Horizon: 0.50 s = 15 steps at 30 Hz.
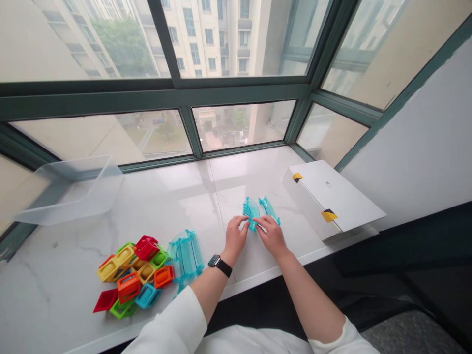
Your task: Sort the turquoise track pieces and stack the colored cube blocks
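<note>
So we've got a clear plastic bin at the left end of the counter, then a heap of colorful plastic blocks near the front edge, with a clear teal tube piece just beside it. Mid-counter, our left hand and right hand pinch a curved teal piece between them, forearms angled inward. A second teal piece sits just right of it, then a white box toward the right end.

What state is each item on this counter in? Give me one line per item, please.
Left hand: gripping the teal curved pieces
Right hand: gripping the same pieces
Clear plastic tub: open, no lid on it
White cardboard box: closed, lying flat
Colored plastic blocks: loose in a heap
Teal ribbed section: lying untouched
Window: shut
</note>
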Tool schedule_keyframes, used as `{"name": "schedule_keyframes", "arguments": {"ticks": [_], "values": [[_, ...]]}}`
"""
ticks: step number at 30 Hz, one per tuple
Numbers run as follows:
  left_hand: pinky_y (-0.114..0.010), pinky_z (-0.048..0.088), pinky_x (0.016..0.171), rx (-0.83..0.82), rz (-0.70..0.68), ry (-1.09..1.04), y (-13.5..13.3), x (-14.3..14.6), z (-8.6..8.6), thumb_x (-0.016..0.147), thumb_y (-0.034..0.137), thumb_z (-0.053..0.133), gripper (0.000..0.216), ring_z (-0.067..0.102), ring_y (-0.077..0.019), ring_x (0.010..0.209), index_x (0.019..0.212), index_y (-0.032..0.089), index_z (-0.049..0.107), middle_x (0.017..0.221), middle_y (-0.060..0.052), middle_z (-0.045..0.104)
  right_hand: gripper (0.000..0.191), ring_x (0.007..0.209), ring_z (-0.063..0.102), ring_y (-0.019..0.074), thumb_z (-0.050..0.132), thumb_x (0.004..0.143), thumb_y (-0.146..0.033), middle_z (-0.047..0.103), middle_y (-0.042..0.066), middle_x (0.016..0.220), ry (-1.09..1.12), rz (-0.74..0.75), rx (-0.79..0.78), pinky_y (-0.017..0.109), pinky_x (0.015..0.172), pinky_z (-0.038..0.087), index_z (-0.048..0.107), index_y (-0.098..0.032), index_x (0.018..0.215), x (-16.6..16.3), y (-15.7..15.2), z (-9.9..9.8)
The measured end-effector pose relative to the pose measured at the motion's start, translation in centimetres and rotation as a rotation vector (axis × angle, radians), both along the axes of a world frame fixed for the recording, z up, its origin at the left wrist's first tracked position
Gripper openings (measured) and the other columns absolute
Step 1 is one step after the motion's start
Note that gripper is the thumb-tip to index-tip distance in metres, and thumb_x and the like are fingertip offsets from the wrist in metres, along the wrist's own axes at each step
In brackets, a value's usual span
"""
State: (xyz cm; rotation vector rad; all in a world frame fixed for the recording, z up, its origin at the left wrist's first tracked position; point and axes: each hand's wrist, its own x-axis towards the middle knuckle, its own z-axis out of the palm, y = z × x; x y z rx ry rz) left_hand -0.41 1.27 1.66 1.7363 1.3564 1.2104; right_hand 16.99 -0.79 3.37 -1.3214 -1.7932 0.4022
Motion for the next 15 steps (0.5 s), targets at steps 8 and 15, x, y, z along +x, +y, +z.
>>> {"name": "schedule_keyframes", "arguments": {"ticks": [8,15], "values": [[-0.039,0.058,0.088,-0.024,-0.007,0.003,0.05,0.01,-0.15,0.098,0.025,0.064,0.017,0.068,-0.0232,0.106,0.111,0.025,0.074,0.11,-0.007,0.073,0.033,0.096,0.067,0.0227,0.059,0.099,-0.019,0.068,0.006,0.102,-0.005,-0.003,-0.009,0.04,0.09,0.057,0.075,-0.028,0.127,0.1,0.01,-0.33],[-0.038,0.058,0.086,-0.033,-0.008,0.015,0.18,0.0,0.04,0.097,0.023,0.064,0.017,0.069,-0.023,0.104,0.11,0.025,0.075,0.108,-0.006,0.074,0.033,0.096,0.067,0.023,0.058,0.099,-0.022,0.068,0.007,0.103,0.016,-0.001,-0.045,0.041,0.09,0.057,0.075,-0.03,0.126,0.15,-0.11,-0.12]]}}
